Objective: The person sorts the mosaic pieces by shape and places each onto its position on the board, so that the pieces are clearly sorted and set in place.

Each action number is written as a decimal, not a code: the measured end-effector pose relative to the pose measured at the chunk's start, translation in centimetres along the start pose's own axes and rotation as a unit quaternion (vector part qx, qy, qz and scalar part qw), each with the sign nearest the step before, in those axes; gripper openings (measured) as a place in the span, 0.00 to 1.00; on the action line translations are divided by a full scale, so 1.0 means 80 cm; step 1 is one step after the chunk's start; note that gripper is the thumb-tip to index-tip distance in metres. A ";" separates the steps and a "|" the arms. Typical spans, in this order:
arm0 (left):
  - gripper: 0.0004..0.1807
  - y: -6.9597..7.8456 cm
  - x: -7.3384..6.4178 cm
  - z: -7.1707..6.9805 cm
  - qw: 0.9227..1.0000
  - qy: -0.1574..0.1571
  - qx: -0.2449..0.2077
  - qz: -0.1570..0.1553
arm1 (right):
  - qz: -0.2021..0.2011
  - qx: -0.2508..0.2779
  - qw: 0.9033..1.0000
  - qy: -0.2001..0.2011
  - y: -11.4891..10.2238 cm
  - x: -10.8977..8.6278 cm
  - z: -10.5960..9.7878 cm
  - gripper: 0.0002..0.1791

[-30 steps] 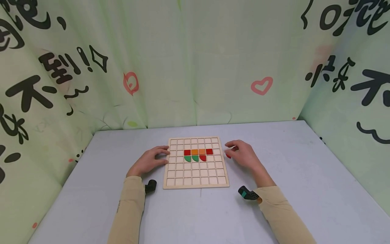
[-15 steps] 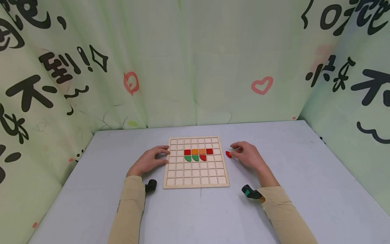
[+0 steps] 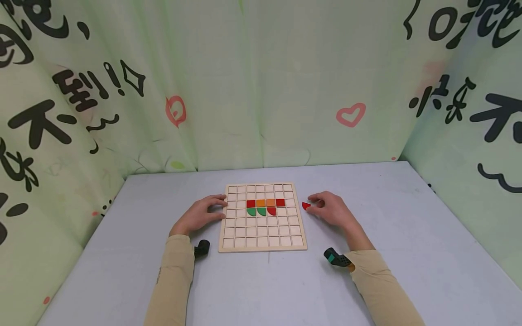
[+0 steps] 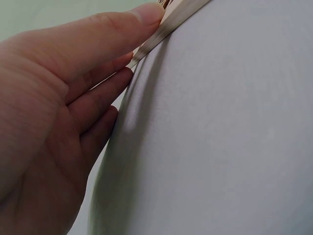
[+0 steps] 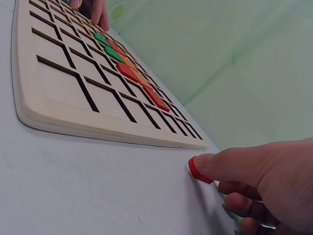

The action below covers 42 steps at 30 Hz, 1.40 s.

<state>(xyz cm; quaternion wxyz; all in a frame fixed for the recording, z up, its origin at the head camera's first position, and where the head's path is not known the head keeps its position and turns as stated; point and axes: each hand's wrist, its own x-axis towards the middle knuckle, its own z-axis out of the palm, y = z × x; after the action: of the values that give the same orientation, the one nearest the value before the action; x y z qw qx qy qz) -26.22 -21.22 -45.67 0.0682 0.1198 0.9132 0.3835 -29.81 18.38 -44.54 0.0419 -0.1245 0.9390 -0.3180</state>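
A wooden grid board (image 3: 263, 244) lies on the table, with red, orange and green pieces in some of its cells. My left hand (image 3: 199, 214) rests against the board's left edge, thumb and fingertips touching the rim with the fingers fairly straight. Just off the board's right side, my right hand (image 3: 332, 209) pinches a red quarter-circle tile (image 3: 305, 206). The right wrist view has the thumb over that red tile (image 5: 196, 171), which casts a shadow on the table; part of it is hidden behind the thumb.
A row of red and orange squares (image 3: 266, 203) sits in the board, above two green quarter-circles (image 3: 256, 211) and a red one (image 3: 271, 211). White table (image 3: 265, 290) surrounds the board. Pale green curtains (image 3: 261, 90) with writing close off the back and sides.
My right hand has shifted slightly right, away from the board, and more of the red tile shows at its fingertips. The left hand and board stay put.
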 end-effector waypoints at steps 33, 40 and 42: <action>0.22 0.002 0.000 0.001 1.000 0.002 0.000 0.000 | -0.063 -0.027 0.998 -0.001 -0.002 -0.003 0.009 0.15; 0.22 0.001 0.000 0.001 1.000 0.002 0.000 -0.002 | -0.065 -0.030 0.997 -0.001 -0.002 -0.002 0.009 0.15; 0.22 0.001 0.000 0.001 1.000 0.002 0.002 -0.003 | -0.066 -0.030 0.997 -0.002 -0.002 -0.002 0.009 0.16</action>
<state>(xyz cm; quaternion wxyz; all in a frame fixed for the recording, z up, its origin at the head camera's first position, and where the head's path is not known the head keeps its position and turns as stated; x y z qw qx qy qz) -26.19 -21.11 -45.66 0.0674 0.1167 0.9145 0.3816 -29.52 17.88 -45.01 0.0188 -0.1881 0.9378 -0.2914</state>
